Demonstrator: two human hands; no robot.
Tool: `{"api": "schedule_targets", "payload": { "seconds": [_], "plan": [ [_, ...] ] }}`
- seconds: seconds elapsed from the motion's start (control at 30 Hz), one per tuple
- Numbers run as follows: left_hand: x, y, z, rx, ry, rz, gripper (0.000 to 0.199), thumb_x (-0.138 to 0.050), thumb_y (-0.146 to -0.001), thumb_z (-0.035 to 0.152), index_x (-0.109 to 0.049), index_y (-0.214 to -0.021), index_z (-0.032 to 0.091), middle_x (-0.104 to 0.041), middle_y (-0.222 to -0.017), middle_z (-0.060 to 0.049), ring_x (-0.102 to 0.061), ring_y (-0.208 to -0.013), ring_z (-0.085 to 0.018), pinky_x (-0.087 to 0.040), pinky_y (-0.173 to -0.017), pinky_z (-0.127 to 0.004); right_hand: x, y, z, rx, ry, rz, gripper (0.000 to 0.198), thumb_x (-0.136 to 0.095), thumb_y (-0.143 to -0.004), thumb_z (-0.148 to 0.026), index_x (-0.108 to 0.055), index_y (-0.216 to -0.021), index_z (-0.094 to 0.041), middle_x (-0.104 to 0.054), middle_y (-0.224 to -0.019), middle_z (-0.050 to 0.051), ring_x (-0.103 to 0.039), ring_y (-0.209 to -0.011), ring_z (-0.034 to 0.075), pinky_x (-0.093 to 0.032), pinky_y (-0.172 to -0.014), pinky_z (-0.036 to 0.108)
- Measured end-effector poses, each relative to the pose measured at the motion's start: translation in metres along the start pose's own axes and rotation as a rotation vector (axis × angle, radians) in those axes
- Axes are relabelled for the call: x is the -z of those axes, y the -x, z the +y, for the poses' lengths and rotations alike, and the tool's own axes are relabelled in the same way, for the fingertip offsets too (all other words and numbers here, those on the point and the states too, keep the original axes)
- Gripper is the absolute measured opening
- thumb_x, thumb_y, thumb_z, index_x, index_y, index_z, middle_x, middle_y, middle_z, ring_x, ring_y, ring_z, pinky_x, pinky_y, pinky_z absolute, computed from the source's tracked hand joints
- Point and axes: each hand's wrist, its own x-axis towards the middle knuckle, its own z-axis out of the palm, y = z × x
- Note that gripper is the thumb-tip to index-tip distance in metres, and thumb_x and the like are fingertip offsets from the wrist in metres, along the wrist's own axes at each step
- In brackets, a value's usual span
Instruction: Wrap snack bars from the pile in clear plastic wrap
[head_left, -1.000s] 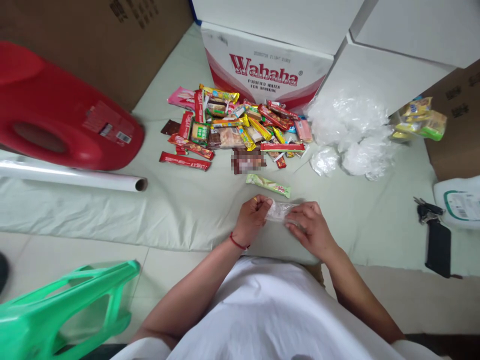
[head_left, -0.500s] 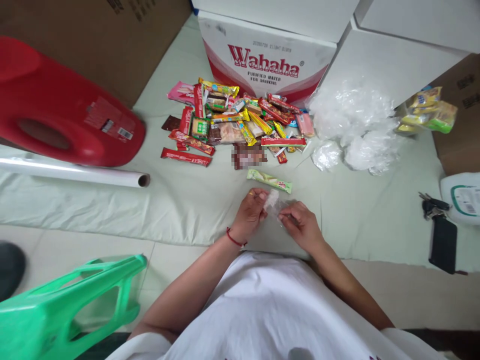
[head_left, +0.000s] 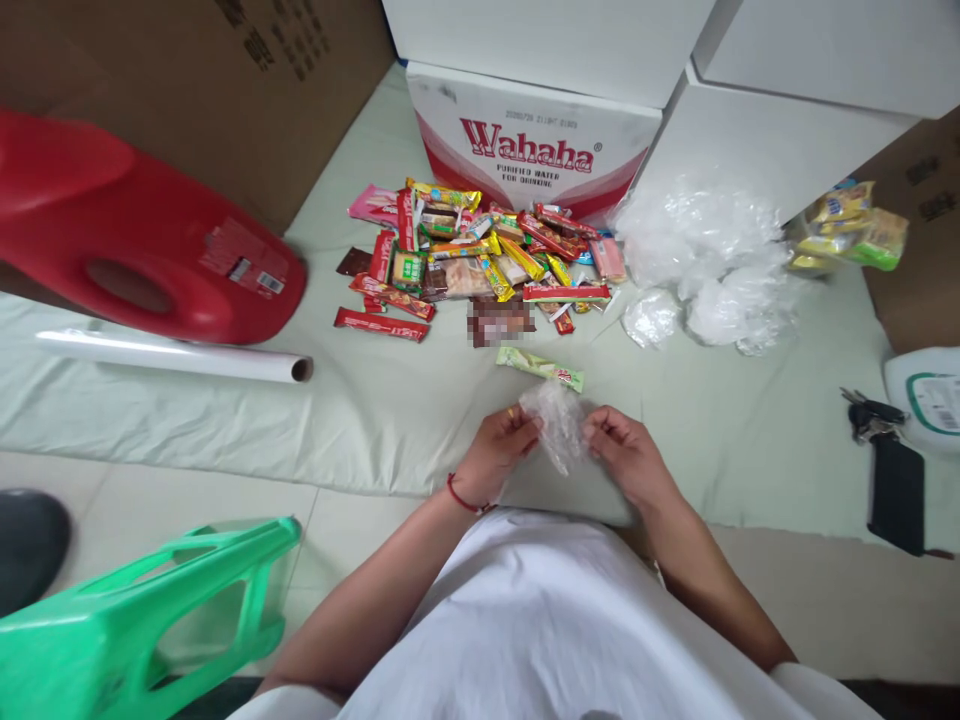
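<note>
Lower centre of the frame: a person's left hand [head_left: 495, 450] pinches one side of a crumpled piece of clear plastic [head_left: 559, 425], and the right hand [head_left: 630, 450] grips its opposite edge between thumb and fingers. Just above the plastic lies a green-wrapped bar [head_left: 538, 368]; a pile of wrapped snacks [head_left: 480, 250] fills the upper centre. Such thin film probably clings to itself, so light fingertip pinches and slow, even parting should spread it without tearing.

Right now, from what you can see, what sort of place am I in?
Likely a storeroom or a home's storage corner, though I can't be certain: wrapped snacks lie heaped before a Wahaha water carton, with a green plastic stool nearby.
</note>
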Motion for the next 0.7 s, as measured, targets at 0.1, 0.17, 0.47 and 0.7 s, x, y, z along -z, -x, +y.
{"api": "schedule_targets", "payload": {
  "seconds": [0.1, 0.17, 0.47, 0.7],
  "plan": [
    [0.008, -0.001, 0.004, 0.004, 0.104, -0.031, 0.055, -0.085, -0.070, 0.067, -0.056, -0.073, 0.020, -0.053, -0.061, 0.004, -0.042, -0.057, -0.009, -0.029, -0.055, -0.024, 0.022, -0.001, -0.005, -0.069, -0.164, 0.028, 0.043, -0.090, -0.074, -0.057, -0.066, -0.080, -0.021, -0.050, -0.067, -0.004, -0.042, -0.061, 0.011, -0.035, -0.059, 0.025],
    [0.013, -0.002, 0.004, -0.010, 0.135, -0.038, 0.056, -0.085, -0.071, 0.067, -0.055, -0.071, 0.020, -0.052, -0.061, 0.005, -0.041, -0.057, -0.009, -0.030, -0.055, -0.024, 0.035, 0.000, -0.005, -0.102, -0.209, 0.050, 0.045, -0.093, -0.071, -0.055, -0.066, -0.079, -0.021, -0.049, -0.068, -0.004, -0.041, -0.060, 0.010, -0.037, -0.058, 0.024],
    [0.008, -0.001, 0.003, -0.106, -0.120, -0.206, 0.052, -0.069, -0.086, 0.068, -0.061, -0.070, 0.020, -0.056, -0.064, 0.001, -0.046, -0.063, -0.013, -0.038, -0.063, -0.028, 0.018, -0.001, -0.001, -0.115, -0.099, 0.072, 0.068, -0.086, -0.071, -0.072, -0.068, -0.116, -0.024, -0.074, -0.103, 0.007, -0.068, -0.089, 0.022, -0.056, -0.072, 0.033],
    [0.008, 0.013, -0.006, -0.315, -0.147, 0.360, 0.026, -0.076, -0.085, 0.041, -0.065, -0.098, 0.022, -0.062, -0.088, -0.001, -0.055, -0.078, -0.014, -0.044, -0.071, -0.026, -0.017, -0.004, 0.000, -0.043, -0.140, 0.256, 0.046, -0.087, -0.073, -0.060, -0.065, -0.083, -0.022, -0.053, -0.067, -0.006, -0.039, -0.055, 0.010, -0.031, -0.050, 0.024]
  ]
}}
